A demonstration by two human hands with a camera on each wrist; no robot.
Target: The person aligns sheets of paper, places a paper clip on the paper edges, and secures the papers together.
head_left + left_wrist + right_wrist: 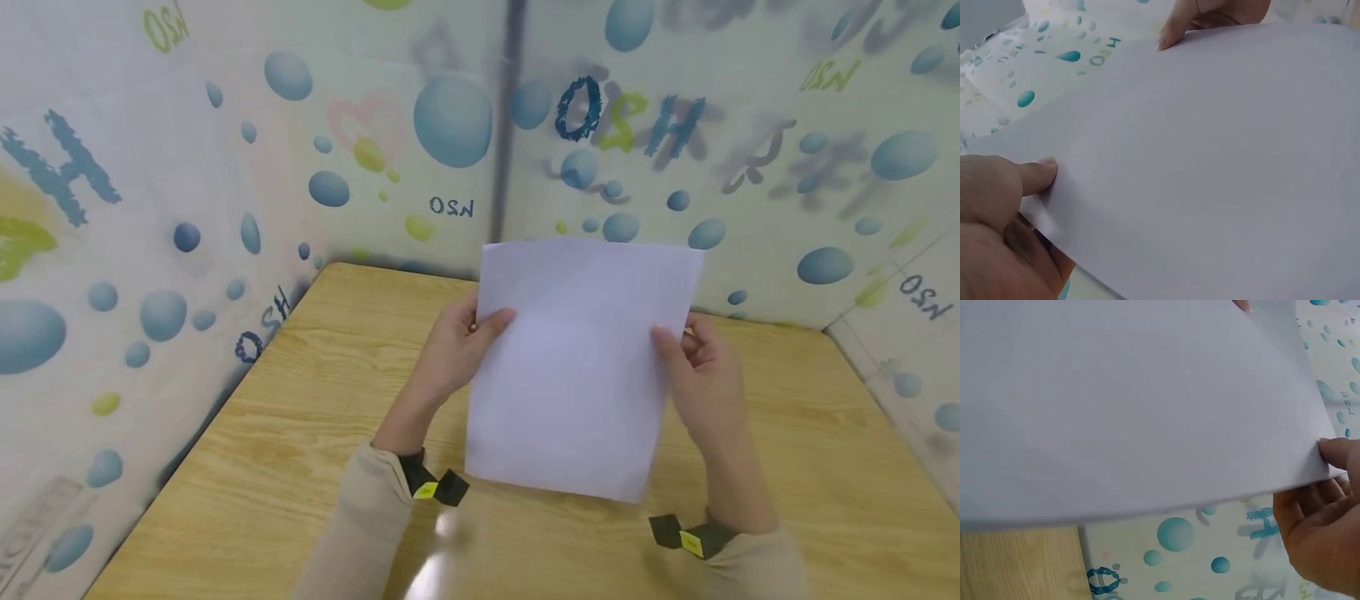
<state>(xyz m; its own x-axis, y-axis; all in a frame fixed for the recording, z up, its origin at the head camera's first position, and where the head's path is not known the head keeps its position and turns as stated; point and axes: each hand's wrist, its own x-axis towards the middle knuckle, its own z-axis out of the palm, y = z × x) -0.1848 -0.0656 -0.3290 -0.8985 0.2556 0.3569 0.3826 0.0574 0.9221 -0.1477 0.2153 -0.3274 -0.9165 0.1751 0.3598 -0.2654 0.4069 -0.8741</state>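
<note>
A blank white sheet of paper (573,375) is held up above the wooden table, tilted, its face toward the head camera. My left hand (457,346) pinches its left edge, thumb on the front and fingers behind. On the opposite edge my right hand (705,375) pinches the paper the same way. In the left wrist view the left thumb (1038,176) presses on the sheet's face, which bows slightly. The right wrist view shows the right hand (1329,525) with its fingers curled under the edge. Fingers behind the sheet are partly hidden.
The wooden table (300,417) spreads beneath both arms. Walls covered in printed sheeting (375,125) with blue bubbles and letters stand behind the table and at both sides. A dark wrist strap (416,479) shows on the left wrist, another (708,537) on the right.
</note>
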